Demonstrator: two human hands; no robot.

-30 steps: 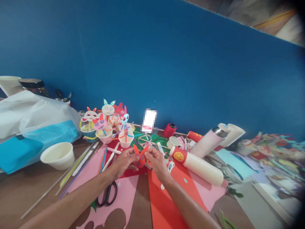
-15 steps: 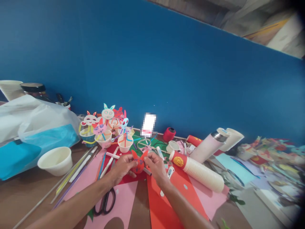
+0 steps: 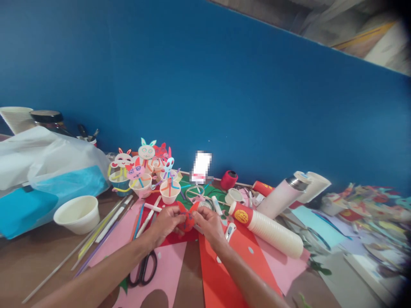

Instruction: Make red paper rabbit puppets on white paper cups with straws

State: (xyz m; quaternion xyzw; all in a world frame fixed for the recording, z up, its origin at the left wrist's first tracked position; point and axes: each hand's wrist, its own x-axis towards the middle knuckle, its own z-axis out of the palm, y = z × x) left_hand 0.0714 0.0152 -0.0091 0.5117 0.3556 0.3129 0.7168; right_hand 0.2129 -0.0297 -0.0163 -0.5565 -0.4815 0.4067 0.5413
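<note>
A red paper animal face (image 3: pixel 187 221) with two pointed ears and blue drawn features is held up between both hands over the table. My left hand (image 3: pixel 167 223) pinches its left side. With thumb and fingertips, my right hand (image 3: pixel 207 220) grips the right ear, which those fingers partly cover. Below my left wrist lie black-handled scissors (image 3: pixel 147 268) on pink paper (image 3: pixel 168 273). A white utility cutter (image 3: pixel 229 231) rests on red paper (image 3: pixel 250 265) beside my right wrist.
Paper cups with animal-face figures (image 3: pixel 169 191) stand behind my left hand. At left are a white bowl (image 3: pixel 78 216) and a plastic bag (image 3: pixel 61 158). A cup stack (image 3: pixel 276 233) and a thermos (image 3: pixel 282 194) lie to the right. A lit phone (image 3: pixel 201 167) leans against the blue wall (image 3: pixel 205 85).
The ears of the red paper face, upright and spread before, now look bent and lower, with my right fingers further over the right one. The view has shifted slightly.
</note>
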